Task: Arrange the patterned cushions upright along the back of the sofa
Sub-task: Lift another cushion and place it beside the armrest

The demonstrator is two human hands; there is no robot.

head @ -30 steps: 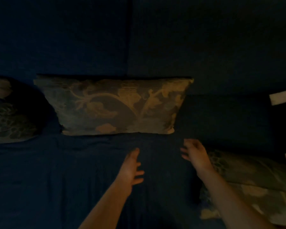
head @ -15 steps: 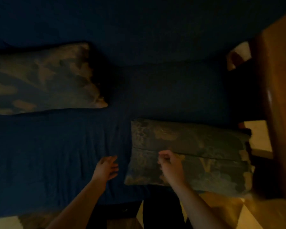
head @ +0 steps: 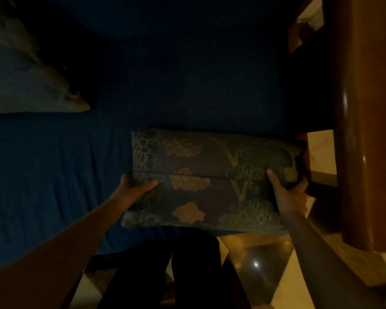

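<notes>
Two dark patterned cushions lie stacked at the front right of the blue sofa seat (head: 54, 175). The upper cushion (head: 210, 152) shows gold leaf motifs; the lower cushion (head: 198, 210) sticks out toward me under it. My left hand (head: 134, 188) grips the stack's left end at the seam between the two. My right hand (head: 285, 195) clasps the right end, thumb on top. Which cushion the fingers hold I cannot tell. Another patterned cushion (head: 25, 85) leans against the sofa back (head: 187, 41) at the far left, blurred.
A glossy wooden armrest or post (head: 366, 130) stands close on the right of the stacked cushions. Below the sofa's front edge lie a shiny tiled floor (head: 254, 264) and my dark trouser legs (head: 165, 275). The room is dim.
The view swung right and down from the leaning cushion to the stacked pair. Both hands, open before, now grip the stack: the left moved onto its left end, the right shifted to its right end.
</notes>
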